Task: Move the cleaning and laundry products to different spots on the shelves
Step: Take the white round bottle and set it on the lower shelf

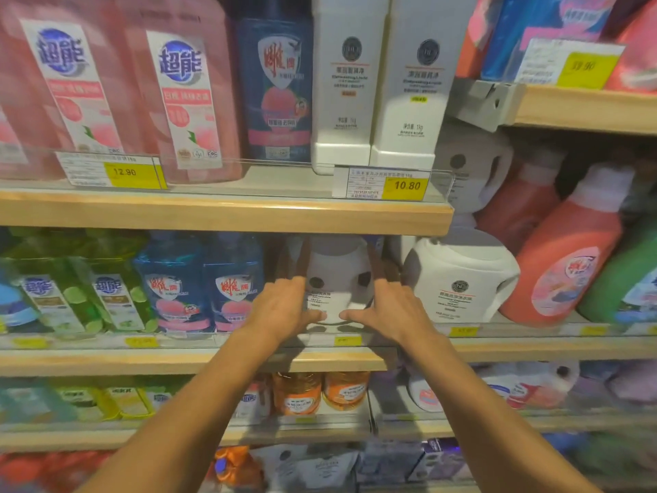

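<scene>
Two bare forearms reach up from the bottom of the frame to the middle shelf [177, 361]. The left hand [284, 307] and right hand [389, 311] flank a white laundry jug [337, 275] just below the centre of the picture. Each hand is spread wide, with fairly straight fingers laid along the jug's sides and thumbs pointing inward across its lower front. They press it rather than curl round it.

The jug stands on that shelf behind a clear plastic rail, so the step in hand looks like either seating it or taking hold to lift it out; the frame does not settle which. Lifting would call for raising it over the rail without knocking its neighbours.

It is a squat, round-shouldered jug of matt white plastic with a grey cap and a pale label. A matching jug [458, 279] stands just to its right. To the left are glossy translucent blue bottles [202, 286], with green ones [71, 290] beyond them.

At the right edge, smooth orange-red jugs [565, 265] lean on a neighbouring shelf. Further up are boxy white bottles [377, 101] and tall pink bottles [177, 101] on a pale wood-edged board, with a yellow price tag [391, 185].
</scene>
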Available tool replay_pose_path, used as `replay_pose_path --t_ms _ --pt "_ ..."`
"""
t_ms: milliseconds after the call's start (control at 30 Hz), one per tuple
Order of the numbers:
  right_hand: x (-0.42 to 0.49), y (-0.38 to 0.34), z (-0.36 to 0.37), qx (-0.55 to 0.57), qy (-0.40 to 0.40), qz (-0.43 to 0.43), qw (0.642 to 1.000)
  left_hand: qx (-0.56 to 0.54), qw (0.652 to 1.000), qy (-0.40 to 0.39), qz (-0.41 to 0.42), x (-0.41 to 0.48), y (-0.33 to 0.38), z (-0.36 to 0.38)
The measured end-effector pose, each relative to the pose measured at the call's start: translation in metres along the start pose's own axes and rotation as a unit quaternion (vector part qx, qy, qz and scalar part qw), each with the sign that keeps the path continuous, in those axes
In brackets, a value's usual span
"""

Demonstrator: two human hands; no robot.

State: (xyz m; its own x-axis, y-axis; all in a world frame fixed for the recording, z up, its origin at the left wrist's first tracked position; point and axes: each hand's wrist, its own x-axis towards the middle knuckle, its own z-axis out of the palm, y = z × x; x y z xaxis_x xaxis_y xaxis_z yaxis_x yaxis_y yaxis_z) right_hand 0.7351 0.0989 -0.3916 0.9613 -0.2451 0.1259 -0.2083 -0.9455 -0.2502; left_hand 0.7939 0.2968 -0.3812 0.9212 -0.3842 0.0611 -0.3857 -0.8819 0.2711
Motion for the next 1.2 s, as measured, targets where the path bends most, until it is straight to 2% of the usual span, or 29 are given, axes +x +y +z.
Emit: replay_pose_path --t_ms 133,267,400,533,633,733,833,1000,1200 --pt "0.018 0.005 0.012 0.034 -0.006 0.001 0.999 -0.151 0.982 -0.066 -0.089 0.021 0.001 0.000" --pt "0.031 0.012 0.021 0.068 -0.020 0.014 0.997 -0.374 0.915 -0.056 -0.138 0.033 -0.003 0.011" --pt "0.039 0.017 0.029 0.093 -0.044 0.032 0.994 -0.437 0.879 -0.060 -0.180 0.042 -0.008 0.026" --pt "0.042 0.018 0.036 0.110 -0.039 0.028 0.993 -0.449 0.869 -0.051 -0.202 0.042 -0.012 0.035" --pt "0.039 0.018 0.037 0.132 -0.009 0.011 0.991 -0.436 0.878 -0.043 -0.192 0.038 -0.011 0.036" --pt "0.036 0.024 0.037 0.172 0.020 -0.012 0.985 -0.362 0.913 -0.067 -0.176 0.035 -0.012 0.038" --pt "0.036 0.027 0.039 0.141 -0.016 0.027 0.989 -0.306 0.934 -0.080 -0.167 0.035 -0.011 0.038" --pt "0.039 0.031 0.043 0.177 -0.024 0.025 0.984 -0.285 0.940 -0.072 -0.170 0.031 -0.008 0.036" --pt "0.040 0.031 0.035 0.154 -0.019 0.017 0.988 -0.334 0.932 -0.018 -0.141 0.023 -0.003 0.035"
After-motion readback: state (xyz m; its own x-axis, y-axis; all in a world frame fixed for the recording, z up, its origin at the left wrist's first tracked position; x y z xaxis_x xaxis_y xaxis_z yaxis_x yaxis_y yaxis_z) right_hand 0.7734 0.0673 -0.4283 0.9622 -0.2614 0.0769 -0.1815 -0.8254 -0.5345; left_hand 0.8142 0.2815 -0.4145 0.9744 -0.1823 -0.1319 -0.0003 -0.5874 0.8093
